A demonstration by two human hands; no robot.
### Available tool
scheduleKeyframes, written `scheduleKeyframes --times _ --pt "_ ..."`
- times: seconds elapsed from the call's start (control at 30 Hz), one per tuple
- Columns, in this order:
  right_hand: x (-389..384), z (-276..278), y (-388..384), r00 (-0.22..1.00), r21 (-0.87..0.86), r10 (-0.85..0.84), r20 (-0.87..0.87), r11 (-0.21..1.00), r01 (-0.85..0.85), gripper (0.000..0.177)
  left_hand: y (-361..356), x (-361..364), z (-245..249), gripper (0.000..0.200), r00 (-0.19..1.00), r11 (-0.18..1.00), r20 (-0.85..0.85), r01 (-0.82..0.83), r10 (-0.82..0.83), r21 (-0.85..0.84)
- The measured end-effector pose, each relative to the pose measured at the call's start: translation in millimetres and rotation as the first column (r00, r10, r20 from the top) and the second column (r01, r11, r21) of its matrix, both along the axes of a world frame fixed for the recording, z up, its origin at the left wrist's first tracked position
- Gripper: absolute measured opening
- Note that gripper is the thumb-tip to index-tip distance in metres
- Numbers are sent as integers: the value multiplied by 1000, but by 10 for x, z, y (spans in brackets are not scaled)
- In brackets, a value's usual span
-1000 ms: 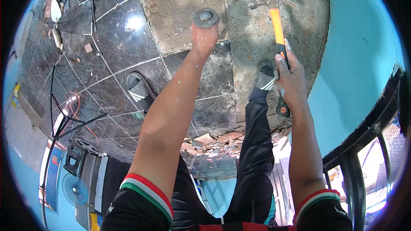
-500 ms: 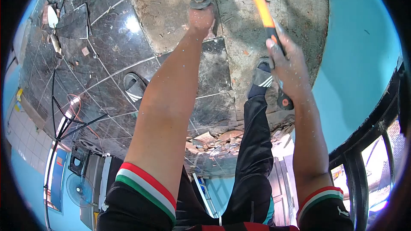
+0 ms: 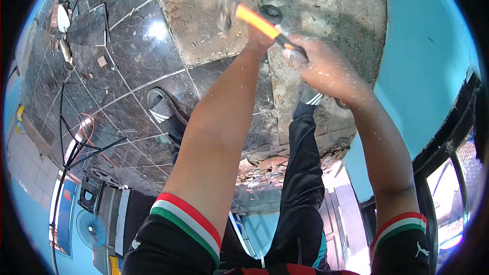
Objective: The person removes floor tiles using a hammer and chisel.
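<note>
My right hand [image 3: 318, 61] is wrapped around the black grip of a hammer [image 3: 256, 20] with an orange shaft. Its blurred metal head points to the left, left of my left fist. At the end of my outstretched left arm, my left hand [image 3: 260, 39] is closed around a chisel [image 3: 271, 14]. Of this tool I see only the dark round guard at the top; its blade is hidden. The hammer's shaft crosses in front of the left fist. Below both hands lies bare rough concrete [image 3: 204, 25], bordered by dark tiles [image 3: 219, 79].
Broken tile pieces [image 3: 265, 170] are heaped behind my feet. A trowel [image 3: 63, 19] lies at the far left. A black tripod stand [image 3: 69, 165] and a fan [image 3: 93, 228] stand at lower left. A blue wall [image 3: 423, 71] rises on the right.
The hammer has swung from the right to the left, tilting across my left hand. My left hand and the chisel have shifted a little to the right.
</note>
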State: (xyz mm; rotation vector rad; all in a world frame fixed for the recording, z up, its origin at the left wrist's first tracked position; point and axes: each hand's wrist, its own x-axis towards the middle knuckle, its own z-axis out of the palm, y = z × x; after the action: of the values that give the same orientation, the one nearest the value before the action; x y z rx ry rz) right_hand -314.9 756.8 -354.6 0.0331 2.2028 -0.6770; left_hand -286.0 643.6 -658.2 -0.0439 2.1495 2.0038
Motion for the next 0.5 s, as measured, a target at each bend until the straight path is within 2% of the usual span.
scheduleKeyframes --times 0.07,0.1,0.17,0.27,0.33,0.37,0.43,0.47,0.5 --pt "-192 136 -17 985 -50 -164 -50 986 161 39 16 -133 324 27 920 993 374 -104 116 -52" --pt "-256 203 15 969 -67 -227 -99 973 221 38 -108 -288 715 28 945 960 326 57 37 -273" --pt "-401 343 74 911 -132 -356 -209 933 335 40 -225 -293 475 24 952 980 285 -59 113 -191" --pt "-547 557 109 779 -197 -535 -326 845 497 46 -373 -337 446 24 915 983 378 -81 139 -168" --pt "-580 660 55 702 -146 -619 -352 777 612 45 -348 -393 647 23 904 971 404 -43 139 -237" --pt "-530 592 49 768 -94 -479 -425 867 489 45 -342 -420 746 23 898 962 417 -25 141 -272" --pt "-284 274 73 828 47 -164 -537 974 224 44 -287 -372 563 22 910 963 399 -1 113 -270" --pt "-197 68 179 937 106 -84 -340 986 127 42 -259 -360 489 22 917 963 386 11 98 -270" --pt "-205 -14 206 992 141 -3 -126 990 21 40 -252 -362 515 22 918 957 385 23 94 -289"
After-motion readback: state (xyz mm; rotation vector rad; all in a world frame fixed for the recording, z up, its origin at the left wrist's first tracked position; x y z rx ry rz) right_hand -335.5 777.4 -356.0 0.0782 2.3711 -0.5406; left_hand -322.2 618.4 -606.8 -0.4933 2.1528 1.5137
